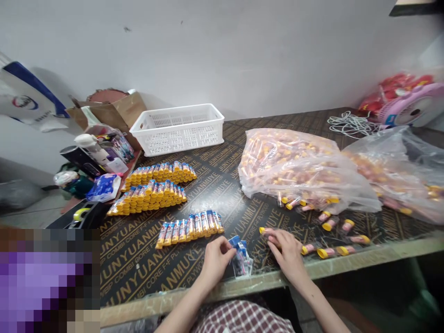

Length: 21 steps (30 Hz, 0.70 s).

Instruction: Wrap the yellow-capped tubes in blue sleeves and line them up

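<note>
My left hand [217,259] is closed, thumb and fingers pinched at the left edge of a small pile of blue printed plastic sleeves [240,259] near the table's front edge. Whether a single sleeve is between the fingertips is hard to see. To the right, my right hand [287,252] grips a small clear tube with a yellow cap [262,230], the cap pointing left. Several loose tubes [328,252] with yellow caps and pink contents lie beside that hand. Left of my left hand, a row of tubes in blue printed sleeves [190,227] lies side by side.
Two stacked rows of sleeved tubes [149,196] lie farther left. A white plastic basket [180,134] stands against the wall. A large clear bag of tubes [291,162] and a second bag [398,171] cover the right side. Behind them are a white cord [352,125] and pink fan [412,108].
</note>
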Tool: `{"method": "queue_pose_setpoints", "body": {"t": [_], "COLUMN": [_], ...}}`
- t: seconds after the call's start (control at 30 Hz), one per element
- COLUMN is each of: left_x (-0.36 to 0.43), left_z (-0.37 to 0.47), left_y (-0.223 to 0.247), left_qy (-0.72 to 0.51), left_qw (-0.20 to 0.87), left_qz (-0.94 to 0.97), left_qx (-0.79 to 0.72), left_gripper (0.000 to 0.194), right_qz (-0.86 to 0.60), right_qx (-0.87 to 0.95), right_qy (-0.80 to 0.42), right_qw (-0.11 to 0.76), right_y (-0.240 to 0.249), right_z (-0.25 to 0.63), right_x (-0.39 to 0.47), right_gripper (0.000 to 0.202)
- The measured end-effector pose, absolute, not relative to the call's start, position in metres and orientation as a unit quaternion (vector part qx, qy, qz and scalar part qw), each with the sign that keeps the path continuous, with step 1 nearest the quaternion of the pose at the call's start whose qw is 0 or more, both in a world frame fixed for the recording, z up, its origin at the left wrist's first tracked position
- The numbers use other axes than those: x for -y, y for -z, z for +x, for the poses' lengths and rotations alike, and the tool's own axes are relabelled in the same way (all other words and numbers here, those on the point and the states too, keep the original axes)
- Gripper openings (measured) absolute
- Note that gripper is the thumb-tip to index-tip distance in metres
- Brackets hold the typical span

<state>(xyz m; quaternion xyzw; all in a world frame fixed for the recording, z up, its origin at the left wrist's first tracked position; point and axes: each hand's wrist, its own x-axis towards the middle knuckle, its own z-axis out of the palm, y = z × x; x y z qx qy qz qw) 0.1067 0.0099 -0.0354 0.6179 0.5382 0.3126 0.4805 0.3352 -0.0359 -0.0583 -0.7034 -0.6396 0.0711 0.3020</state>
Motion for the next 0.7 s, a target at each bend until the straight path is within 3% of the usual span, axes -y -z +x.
{"method": "queue_pose_setpoints", "body": {"t": [0.13, 0.23, 0.47, 0.7], "left_x": [-0.013, -0.014, -0.013, -0.015], "left_z": [0.108, 0.109, 0.107, 0.104], "left_y": [0.031, 0.027, 0.027, 0.024], "left_qy": [-0.37, -0.38, -0.415, -0.463], "left_qw": [0.666, 0.715, 0.73, 0.701], "left_qz": [0.4, 0.308, 0.215, 0.179], "left_qx": [-0.51, -0.5, -0.499, -0.512], "left_gripper": [0.033, 0.045, 0.036, 0.033], "right_qz": [-0.655, -0.646, -0.612, -0.583], "right_qx": [0.616, 0.604, 0.594, 0.616], "right_qy": [-0.178, -0.198, -0.186, -0.14], "right_qw": [0.4, 0.423, 0.487, 0.511], "right_y": [0.041, 0.031, 0.017, 0.016], "right_z": [0.318, 0.302, 0.279, 0.27], "right_x": [0.038, 0.042, 0.06, 0.07], "right_gripper": [0.033, 0.034, 0.021, 0.033]}}
